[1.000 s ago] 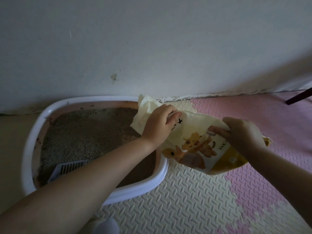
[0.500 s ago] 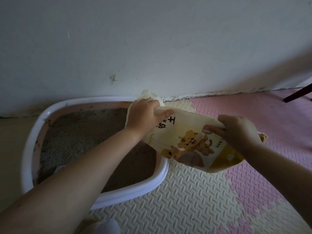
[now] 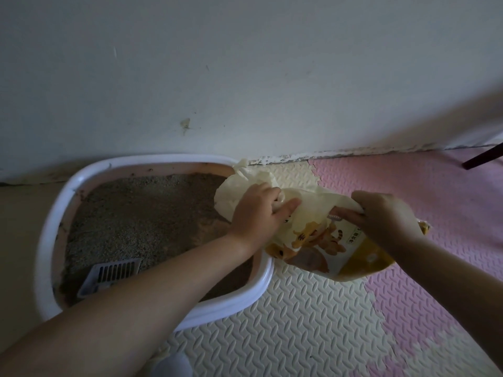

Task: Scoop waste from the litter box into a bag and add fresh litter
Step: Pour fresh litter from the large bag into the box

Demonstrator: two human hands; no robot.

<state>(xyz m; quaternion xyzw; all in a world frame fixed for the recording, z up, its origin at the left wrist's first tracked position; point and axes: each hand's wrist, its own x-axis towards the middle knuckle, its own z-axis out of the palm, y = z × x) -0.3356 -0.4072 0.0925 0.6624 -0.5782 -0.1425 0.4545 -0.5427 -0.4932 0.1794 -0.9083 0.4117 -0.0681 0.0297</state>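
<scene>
A cream and pink foam mat (image 3: 299,336) lies beneath the right hand (image 3: 386,216). A stained white wall (image 3: 245,63) rises beyond the left hand (image 3: 258,210). Far to the right is a dark bar (image 3: 481,159), perhaps a furniture leg.

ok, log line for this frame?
left hand: grips litter bag | right hand: grips litter bag | scoop: lying in litter box

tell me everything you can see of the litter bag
The litter bag is a soft, crinkled pouch, pale yellow with an orange cartoon cat and a darker yellow base. It is tilted, its crumpled top over the rim of the litter box. The left hand grips the top; the right hand pinches its upper edge.
</scene>
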